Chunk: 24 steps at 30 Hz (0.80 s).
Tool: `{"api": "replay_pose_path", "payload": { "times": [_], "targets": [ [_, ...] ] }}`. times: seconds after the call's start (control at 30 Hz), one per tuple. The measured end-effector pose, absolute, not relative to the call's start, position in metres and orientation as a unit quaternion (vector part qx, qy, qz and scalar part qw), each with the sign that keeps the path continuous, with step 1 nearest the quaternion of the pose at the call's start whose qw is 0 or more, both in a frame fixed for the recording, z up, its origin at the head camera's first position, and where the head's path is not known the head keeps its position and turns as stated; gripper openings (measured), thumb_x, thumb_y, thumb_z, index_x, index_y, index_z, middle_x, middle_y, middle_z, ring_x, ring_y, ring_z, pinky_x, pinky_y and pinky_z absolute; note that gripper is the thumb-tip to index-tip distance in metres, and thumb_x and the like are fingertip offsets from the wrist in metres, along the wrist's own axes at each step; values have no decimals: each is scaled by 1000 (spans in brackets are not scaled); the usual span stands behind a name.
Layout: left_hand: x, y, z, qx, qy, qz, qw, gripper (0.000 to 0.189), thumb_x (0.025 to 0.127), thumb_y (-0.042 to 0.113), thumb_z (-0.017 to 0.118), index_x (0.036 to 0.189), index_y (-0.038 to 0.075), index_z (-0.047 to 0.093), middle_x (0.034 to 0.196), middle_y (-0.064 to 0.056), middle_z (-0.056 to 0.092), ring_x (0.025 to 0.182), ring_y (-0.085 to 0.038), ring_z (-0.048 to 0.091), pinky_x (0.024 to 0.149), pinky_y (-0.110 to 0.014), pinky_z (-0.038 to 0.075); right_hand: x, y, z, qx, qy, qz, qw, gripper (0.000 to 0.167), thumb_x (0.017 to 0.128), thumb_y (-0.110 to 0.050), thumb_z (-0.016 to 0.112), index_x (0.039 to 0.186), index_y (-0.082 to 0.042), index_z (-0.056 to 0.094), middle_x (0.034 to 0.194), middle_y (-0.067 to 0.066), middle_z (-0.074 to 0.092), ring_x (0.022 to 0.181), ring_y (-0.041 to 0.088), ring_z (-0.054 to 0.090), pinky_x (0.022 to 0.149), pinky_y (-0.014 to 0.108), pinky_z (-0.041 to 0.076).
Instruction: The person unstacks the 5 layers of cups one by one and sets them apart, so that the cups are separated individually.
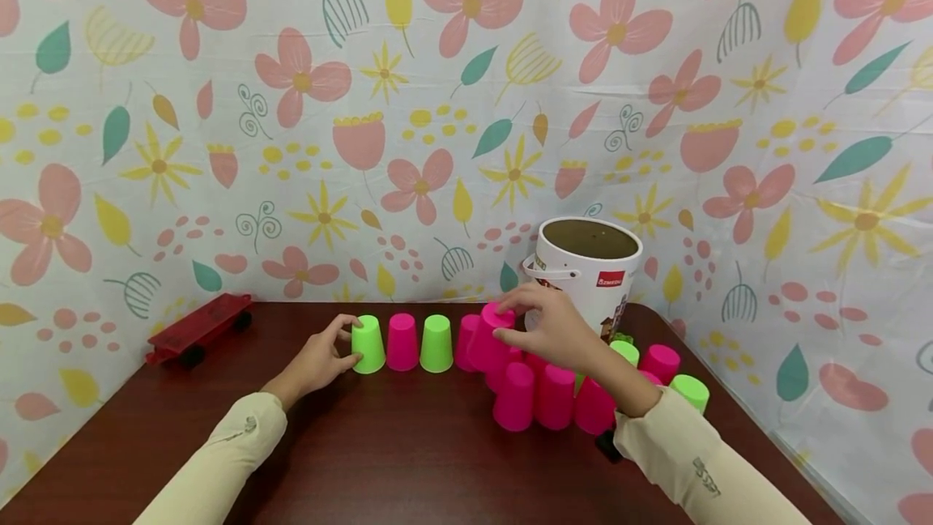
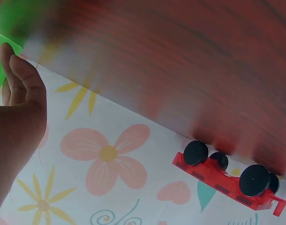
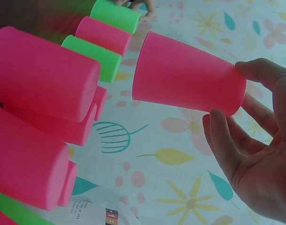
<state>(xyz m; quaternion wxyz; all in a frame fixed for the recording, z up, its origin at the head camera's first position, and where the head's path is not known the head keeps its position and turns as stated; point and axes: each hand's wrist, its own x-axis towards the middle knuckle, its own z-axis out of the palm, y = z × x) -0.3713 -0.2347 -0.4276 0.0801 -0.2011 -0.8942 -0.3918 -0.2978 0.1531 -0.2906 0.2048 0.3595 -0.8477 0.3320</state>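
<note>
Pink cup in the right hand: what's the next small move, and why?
I'd probably ease the pink cup leftward at this height, toward the green-pink-green row. The right hand pinches it near its narrow base, wider end down, and in the right wrist view that end appears above the tops of the crowded pink cups, so a sideways shift seems unlikely to knock them.

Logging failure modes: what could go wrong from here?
The held pink cup, gripped at its narrow end by the right hand, might slip. Moved carelessly, it could topple the clustered pink cups nearby. The left hand, at the green cup ending the row, could nudge it out of line.
</note>
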Motion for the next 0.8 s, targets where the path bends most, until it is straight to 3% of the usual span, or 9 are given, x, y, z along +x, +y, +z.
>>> {"api": "replay_pose_path", "payload": {
  "times": [0.27,0.6,0.8],
  "targets": [
    [-372,-234,-430,-197,-893,-396,78,50,88,2,73,126,16,43,111,-22,65,54,-21,63,53,-29,50,-282,164,-302,328,-846,366,208,22,78,-10,85,98,-11,75,106,0,69,88,13,66,81,35,56],
    [-372,-233,-427,-199,-894,-394,80,51,88,2,73,126,16,43,110,-22,65,54,-22,63,53,-30,50,-254,190,-315,289,-854,363,237,24,76,-12,87,96,-16,75,104,-6,69,87,10,63,73,27,54],
    [-371,-234,-426,-194,-897,-390,77,51,88,2,73,126,16,43,111,-22,65,55,-22,63,54,-30,50,-235,210,-323,275,-867,343,236,23,75,-15,88,93,-21,74,103,-8,69,85,8,63,68,28,54]
  ]
}}
